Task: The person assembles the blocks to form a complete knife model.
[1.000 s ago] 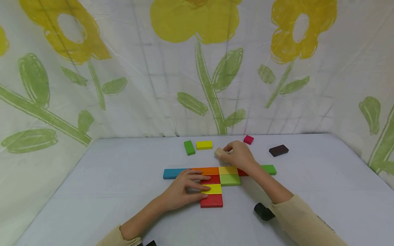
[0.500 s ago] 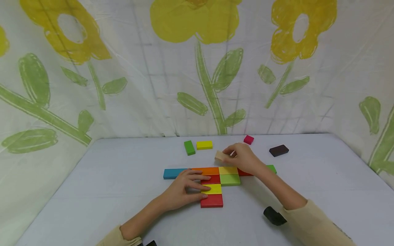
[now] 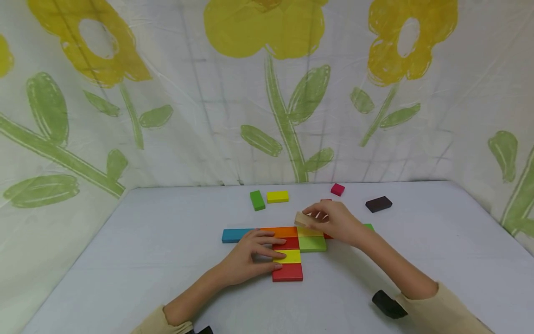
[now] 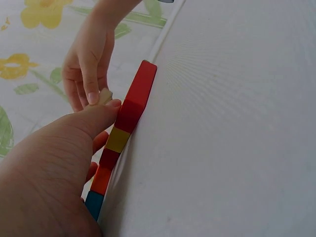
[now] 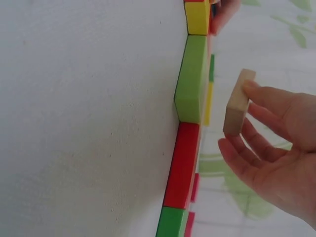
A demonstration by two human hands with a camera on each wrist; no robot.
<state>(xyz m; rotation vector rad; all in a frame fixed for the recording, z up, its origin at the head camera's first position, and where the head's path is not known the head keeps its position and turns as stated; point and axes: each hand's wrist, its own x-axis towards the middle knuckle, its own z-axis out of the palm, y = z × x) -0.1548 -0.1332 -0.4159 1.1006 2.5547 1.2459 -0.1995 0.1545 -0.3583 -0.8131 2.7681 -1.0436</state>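
My right hand [image 3: 340, 222] pinches a plain wooden block [image 5: 239, 101] between thumb and fingers, just above the flat block pattern. A row of blue [image 3: 234, 235], orange [image 3: 283, 231], pale yellow [image 3: 312, 232], red [image 5: 182, 165] and green blocks [image 5: 171, 221] forms the pattern's back; my right hand covers part of it. Below the row lie a light green block [image 3: 313, 244] and a column of red [image 3: 292, 243], yellow [image 3: 294, 256] and red blocks [image 3: 288, 273]. The fingers of my left hand [image 3: 244, 262] lie spread over the column's left side, resting on the blocks.
Behind the pattern lie loose blocks: green [image 3: 257, 200], yellow [image 3: 277, 197], pinkish red [image 3: 337, 189] and dark brown [image 3: 378, 204]. Another red block [image 3: 326, 200] peeks out behind my right hand. A flower-printed cloth [image 3: 187, 116] hangs at the table's far edge.
My right hand has drawn back toward me and slightly right, bringing the wooden block from behind the row to just over it. The left hand stays put.
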